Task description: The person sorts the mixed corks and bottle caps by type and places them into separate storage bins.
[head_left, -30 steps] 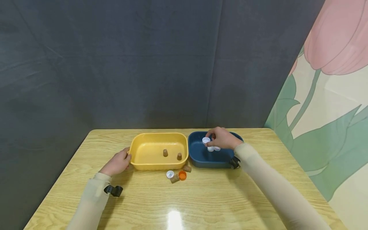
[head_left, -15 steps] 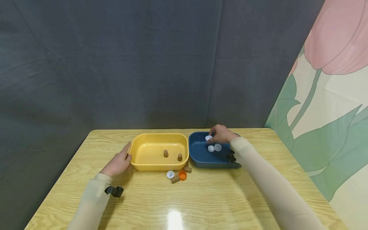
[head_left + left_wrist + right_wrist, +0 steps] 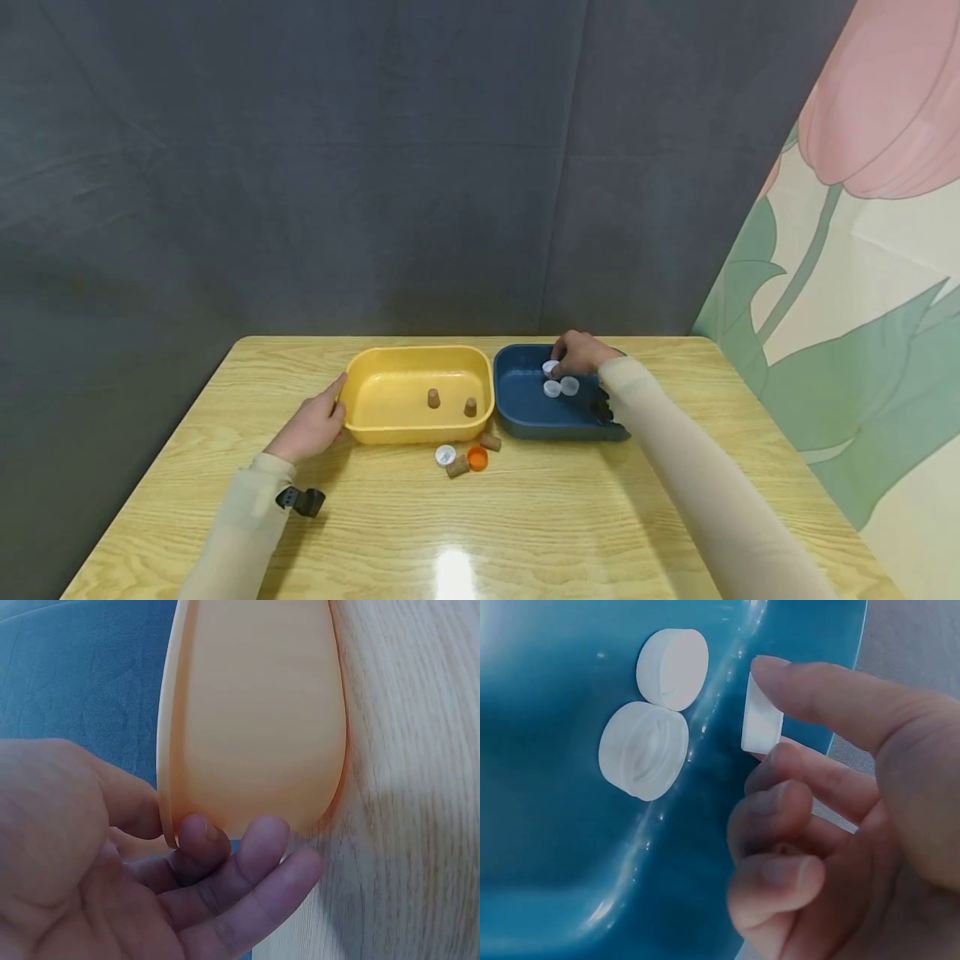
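My left hand (image 3: 307,425) holds the left end of the yellow tray (image 3: 405,436). In the left wrist view the thumb lies at the tray's rim (image 3: 166,750), with the fingertips (image 3: 266,836) against its end. Over the far side of the blue tray (image 3: 517,408), my right hand (image 3: 583,353) pinches a white bottle cap (image 3: 762,720) between thumb and finger, its other fingers curled. Two more white bottle caps, one nearer the hand's thumb side (image 3: 676,669) and one hollow side up (image 3: 641,754), lie together on the blue tray's floor.
Two corks, one at the middle (image 3: 433,398) and one at the right (image 3: 470,407), stand in the yellow tray. Before the trays lie a white cap (image 3: 445,455), an orange cap (image 3: 477,458) and two more corks (image 3: 457,467). A dark curtain (image 3: 405,167) hangs behind the table.
My right hand has drawn back slightly to the right with the white bottle cap, uncovering the two caps in the blue tray. My left hand stays at the yellow tray.
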Demonstrator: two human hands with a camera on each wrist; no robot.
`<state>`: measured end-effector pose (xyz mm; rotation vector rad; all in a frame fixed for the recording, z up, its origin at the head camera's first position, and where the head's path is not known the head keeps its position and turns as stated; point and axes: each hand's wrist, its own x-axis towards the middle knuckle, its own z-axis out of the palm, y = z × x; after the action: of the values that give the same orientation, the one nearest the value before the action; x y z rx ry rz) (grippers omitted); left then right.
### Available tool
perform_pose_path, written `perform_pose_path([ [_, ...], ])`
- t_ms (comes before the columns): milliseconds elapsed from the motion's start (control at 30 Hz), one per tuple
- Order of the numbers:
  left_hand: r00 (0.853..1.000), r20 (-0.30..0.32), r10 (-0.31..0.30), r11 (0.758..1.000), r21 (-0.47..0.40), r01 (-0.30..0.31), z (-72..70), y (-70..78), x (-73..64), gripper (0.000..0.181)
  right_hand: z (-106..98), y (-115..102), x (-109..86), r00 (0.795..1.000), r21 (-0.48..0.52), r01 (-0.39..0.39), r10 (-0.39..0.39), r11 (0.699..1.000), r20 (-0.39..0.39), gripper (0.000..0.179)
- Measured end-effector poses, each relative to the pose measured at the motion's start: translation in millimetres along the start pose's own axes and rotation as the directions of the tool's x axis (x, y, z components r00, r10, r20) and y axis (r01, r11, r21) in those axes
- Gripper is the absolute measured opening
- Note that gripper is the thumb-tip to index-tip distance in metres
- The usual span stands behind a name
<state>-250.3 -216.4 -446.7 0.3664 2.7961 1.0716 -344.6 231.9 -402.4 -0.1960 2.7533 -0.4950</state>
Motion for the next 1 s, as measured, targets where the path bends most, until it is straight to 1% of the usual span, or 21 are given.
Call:
perform_pose_path([
  [333, 1.0, 0.008, 0.008, 1.0, -0.007, -0.008, 0.2, 0.6, 0.1, 0.058, 2, 0, -2.2, 0.999, 0.003, 0.034, -0.034, 0.999, -0.001, 0.037],
  [500, 1.0, 0.011, 0.005, 1.0, -0.001, -0.005, 0.5, 1.1, -0.9, 0.058, 3, -4, -7.0, 0.997, 0.001, 0.078, -0.078, 0.997, -0.013, 0.037],
  [667, 1.0, 0.014, 0.003, 1.0, 0.01, -0.004, -0.1, 1.5, -1.4, 0.058, 5, -9, -16.6, 0.99, 0.063, 0.14, -0.138, 0.988, -0.037, 0.039],
  [800, 1.0, 0.021, -0.004, 1.0, 0.014, 0.003, -0.1, 2.5, -1.1, 0.059, 7, -13, -25.9, 0.976, 0.127, 0.215, -0.209, 0.968, -0.06, 0.037],
  [900, 1.0, 0.023, -0.01, 1.0, 0.012, 0.01, -0.6, 3.7, -1.2, 0.059, 9, -19, -35.5, 0.959, 0.165, 0.282, -0.272, 0.945, -0.08, 0.034],
  [1000, 1.0, 0.023, -0.01, 1.0, 0.012, 0.009, -0.9, 4.5, -1.4, 0.059, 12, -29, -46.7, 0.943, 0.194, 0.332, -0.32, 0.923, -0.091, 0.031],
])
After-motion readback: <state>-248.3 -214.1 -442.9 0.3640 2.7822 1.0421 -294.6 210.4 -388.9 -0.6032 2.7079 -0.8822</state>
